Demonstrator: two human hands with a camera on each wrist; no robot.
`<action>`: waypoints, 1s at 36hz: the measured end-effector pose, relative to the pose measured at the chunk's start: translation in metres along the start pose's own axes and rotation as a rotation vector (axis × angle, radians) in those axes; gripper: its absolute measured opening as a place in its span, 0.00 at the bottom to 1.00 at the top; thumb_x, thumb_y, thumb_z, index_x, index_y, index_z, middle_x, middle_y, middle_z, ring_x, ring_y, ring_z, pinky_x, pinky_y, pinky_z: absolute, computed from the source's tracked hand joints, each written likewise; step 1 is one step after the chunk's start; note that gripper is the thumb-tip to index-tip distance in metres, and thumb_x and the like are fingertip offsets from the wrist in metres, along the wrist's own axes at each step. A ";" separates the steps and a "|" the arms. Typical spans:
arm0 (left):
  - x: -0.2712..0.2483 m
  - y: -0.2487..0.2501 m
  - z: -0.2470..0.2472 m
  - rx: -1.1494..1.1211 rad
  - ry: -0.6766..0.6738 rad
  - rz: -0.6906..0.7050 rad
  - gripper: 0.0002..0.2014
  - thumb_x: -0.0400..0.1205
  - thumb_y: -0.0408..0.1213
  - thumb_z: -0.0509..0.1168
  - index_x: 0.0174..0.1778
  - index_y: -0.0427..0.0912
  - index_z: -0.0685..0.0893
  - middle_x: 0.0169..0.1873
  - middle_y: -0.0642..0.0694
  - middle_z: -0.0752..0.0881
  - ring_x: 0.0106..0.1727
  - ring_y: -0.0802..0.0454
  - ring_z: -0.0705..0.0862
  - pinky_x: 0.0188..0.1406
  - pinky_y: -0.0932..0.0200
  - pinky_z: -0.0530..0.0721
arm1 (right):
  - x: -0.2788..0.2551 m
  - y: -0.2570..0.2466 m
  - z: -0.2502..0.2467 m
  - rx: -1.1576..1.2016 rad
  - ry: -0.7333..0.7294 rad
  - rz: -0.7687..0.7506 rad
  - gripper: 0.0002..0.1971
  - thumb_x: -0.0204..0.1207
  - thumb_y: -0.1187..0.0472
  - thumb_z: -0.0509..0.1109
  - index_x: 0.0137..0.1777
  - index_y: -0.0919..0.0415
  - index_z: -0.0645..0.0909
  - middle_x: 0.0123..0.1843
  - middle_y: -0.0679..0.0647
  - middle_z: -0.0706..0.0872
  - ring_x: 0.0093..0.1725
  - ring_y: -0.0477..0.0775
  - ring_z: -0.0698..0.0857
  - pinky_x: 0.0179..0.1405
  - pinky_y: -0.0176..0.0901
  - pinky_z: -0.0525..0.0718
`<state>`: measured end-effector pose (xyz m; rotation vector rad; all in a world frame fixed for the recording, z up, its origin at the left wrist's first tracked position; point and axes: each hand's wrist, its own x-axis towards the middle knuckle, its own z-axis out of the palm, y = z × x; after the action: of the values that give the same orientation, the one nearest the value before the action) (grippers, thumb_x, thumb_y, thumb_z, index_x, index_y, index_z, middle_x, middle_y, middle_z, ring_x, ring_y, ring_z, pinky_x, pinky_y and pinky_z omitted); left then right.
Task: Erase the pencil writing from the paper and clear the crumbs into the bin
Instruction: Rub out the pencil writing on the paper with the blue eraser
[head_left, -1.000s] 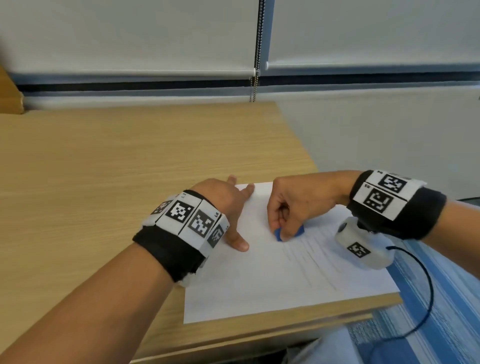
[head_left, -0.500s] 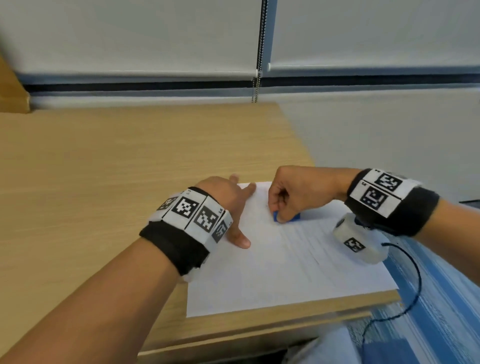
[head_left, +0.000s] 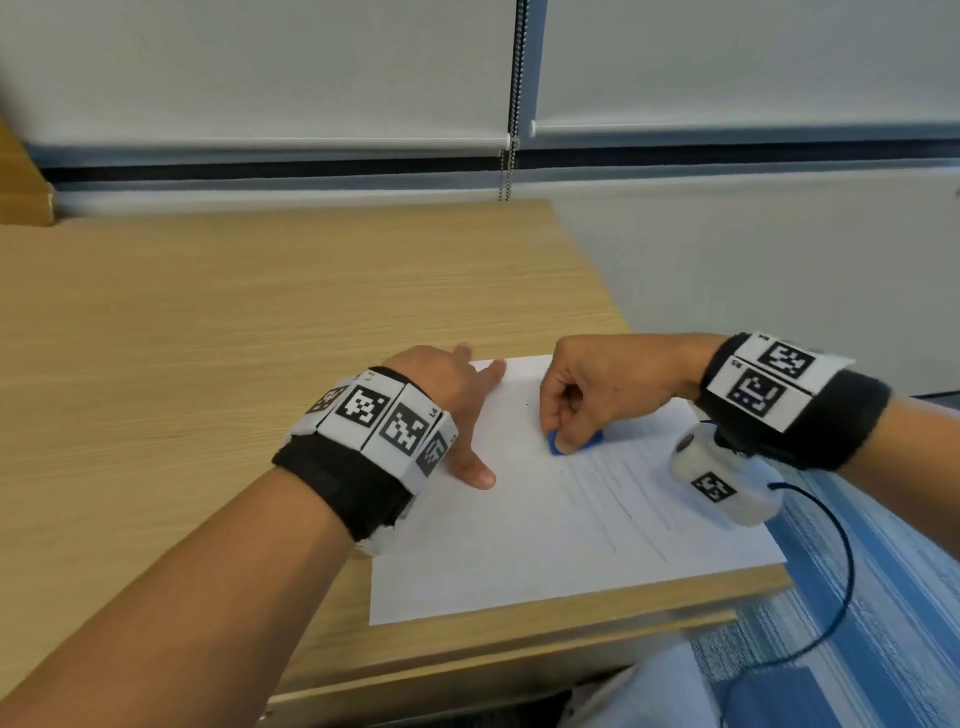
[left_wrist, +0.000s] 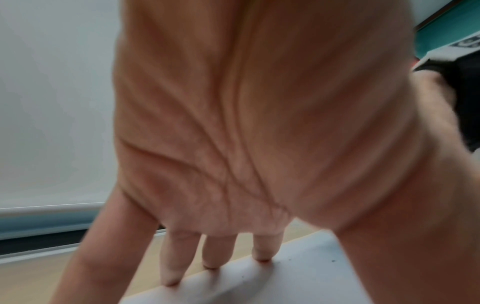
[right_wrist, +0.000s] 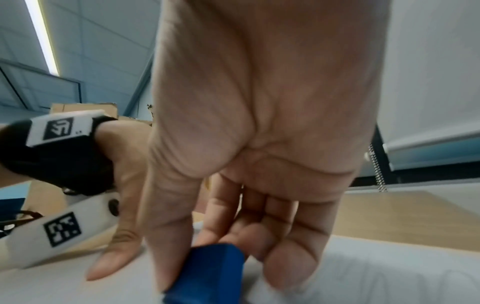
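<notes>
A white sheet of paper (head_left: 545, 540) lies at the near right corner of the wooden desk (head_left: 234, 338), with faint pencil lines (head_left: 618, 488) across its right part. My right hand (head_left: 587, 400) pinches a blue eraser (head_left: 558, 444) and presses it on the paper just left of the lines; the right wrist view shows the blue eraser (right_wrist: 210, 273) between thumb and fingers. My left hand (head_left: 457, 410) lies flat with straight fingers (left_wrist: 213, 251) on the paper's left edge, holding the paper (left_wrist: 285, 277) down. A few dark crumbs (left_wrist: 333, 261) dot the sheet. No bin is in view.
The desk's right edge (head_left: 597, 291) and front edge (head_left: 571, 618) run close to the paper. Blue carpet (head_left: 883, 597) lies below to the right. A black cable (head_left: 841, 571) hangs from my right wrist camera. Window blinds (head_left: 260, 67) and a bead chain (head_left: 511, 98) stand behind the desk.
My right hand has rubbed the eraser back and forth: it went away from me to the paper's far part, then came back a little. The left hand stays put.
</notes>
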<state>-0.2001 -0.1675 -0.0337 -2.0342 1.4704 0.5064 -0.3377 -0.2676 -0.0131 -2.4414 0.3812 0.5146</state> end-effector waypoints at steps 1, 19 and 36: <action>0.000 0.000 0.000 0.002 -0.004 -0.003 0.66 0.66 0.68 0.74 0.83 0.57 0.30 0.85 0.46 0.34 0.84 0.39 0.58 0.74 0.37 0.72 | 0.000 0.001 0.001 0.000 0.033 0.000 0.02 0.69 0.65 0.79 0.39 0.60 0.89 0.24 0.40 0.85 0.25 0.36 0.80 0.33 0.28 0.78; 0.001 0.000 -0.002 -0.023 -0.035 -0.013 0.67 0.65 0.67 0.76 0.83 0.59 0.29 0.85 0.48 0.33 0.86 0.39 0.51 0.76 0.34 0.67 | -0.008 -0.004 0.010 -0.052 -0.120 -0.022 0.05 0.69 0.64 0.79 0.45 0.61 0.90 0.31 0.44 0.87 0.28 0.36 0.81 0.31 0.26 0.77; 0.002 -0.001 -0.003 -0.016 -0.047 -0.003 0.67 0.65 0.67 0.76 0.83 0.57 0.29 0.85 0.46 0.33 0.86 0.38 0.51 0.76 0.35 0.67 | -0.008 -0.016 0.032 -0.015 -0.138 -0.120 0.04 0.69 0.64 0.79 0.43 0.62 0.89 0.29 0.44 0.85 0.26 0.38 0.81 0.31 0.28 0.77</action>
<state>-0.1986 -0.1703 -0.0326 -2.0227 1.4400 0.5635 -0.3471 -0.2340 -0.0250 -2.4088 0.1729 0.6312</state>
